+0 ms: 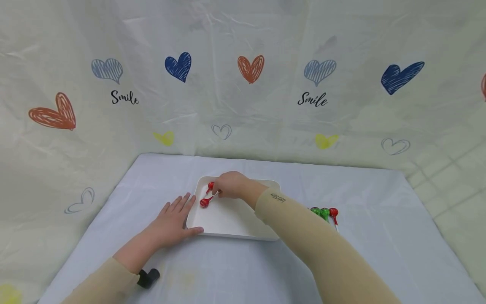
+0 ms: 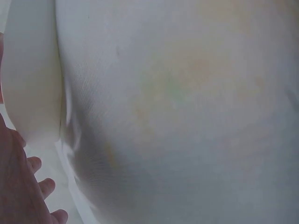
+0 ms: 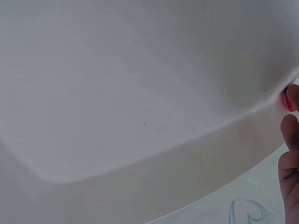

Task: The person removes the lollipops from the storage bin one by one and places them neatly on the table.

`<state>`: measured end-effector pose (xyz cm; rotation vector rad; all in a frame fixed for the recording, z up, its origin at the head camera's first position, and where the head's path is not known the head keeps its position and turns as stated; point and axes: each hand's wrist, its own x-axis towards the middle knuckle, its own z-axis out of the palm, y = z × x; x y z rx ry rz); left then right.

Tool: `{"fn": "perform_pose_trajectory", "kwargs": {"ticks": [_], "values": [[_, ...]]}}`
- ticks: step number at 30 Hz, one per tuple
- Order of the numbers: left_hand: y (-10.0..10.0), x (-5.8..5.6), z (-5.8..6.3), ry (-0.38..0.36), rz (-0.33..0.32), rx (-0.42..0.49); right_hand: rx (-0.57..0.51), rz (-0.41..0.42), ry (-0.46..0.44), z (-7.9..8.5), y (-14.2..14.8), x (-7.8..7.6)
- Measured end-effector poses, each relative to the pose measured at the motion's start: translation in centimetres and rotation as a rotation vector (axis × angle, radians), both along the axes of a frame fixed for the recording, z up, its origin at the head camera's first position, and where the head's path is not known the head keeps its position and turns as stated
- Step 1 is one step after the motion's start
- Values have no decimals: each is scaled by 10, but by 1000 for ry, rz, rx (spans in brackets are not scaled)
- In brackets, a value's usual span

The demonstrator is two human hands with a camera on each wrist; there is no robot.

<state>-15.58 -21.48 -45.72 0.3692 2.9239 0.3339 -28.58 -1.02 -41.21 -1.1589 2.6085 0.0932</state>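
A white tray (image 1: pixel 235 221) lies on the cloth-covered table, holding two red lollipops. The lower red lollipop (image 1: pixel 204 203) has its stick running up to the fingertips of my right hand (image 1: pixel 232 184), which pinch it. Just above, near the tray's far left corner, is the other red lollipop (image 1: pixel 211 185), partly covered by that hand. Part of a red wrapper (image 3: pixel 287 99) shows behind a finger in the right wrist view. My left hand (image 1: pixel 172 221) rests with fingers spread against the tray's left side, thumb at the near corner. In the left wrist view, several fingertips show beside the tray wall (image 2: pixel 32 79).
Right of the tray, green lollipops (image 1: pixel 324 212) and a red lollipop (image 1: pixel 333 212) lie together on the table, partly hidden by my right sleeve (image 1: pixel 303 236). A black object (image 1: pixel 149 278) shows beside my left wrist. A sheet printed with hearts hangs behind the table.
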Motion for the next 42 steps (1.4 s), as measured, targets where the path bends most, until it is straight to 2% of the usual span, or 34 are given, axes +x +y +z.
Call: {"fn": "perform_pose_trajectory", "kwargs": {"ticks": [11,25,33,38,42], "values": [[1,1,4,-2,-7,-7,-1,-11,-7,4,9,1],[2,-1,1,4,-2,-1,154,-79,-63,13,53,-4],[3,1,2,5,-12,14,214,-88,-71,17,79,1],[1,2,2,4,-15,15,213,-102,-84,18,89,4],[0,2,2,4,-20,26,171,-104,-105,18,95,5]]}}
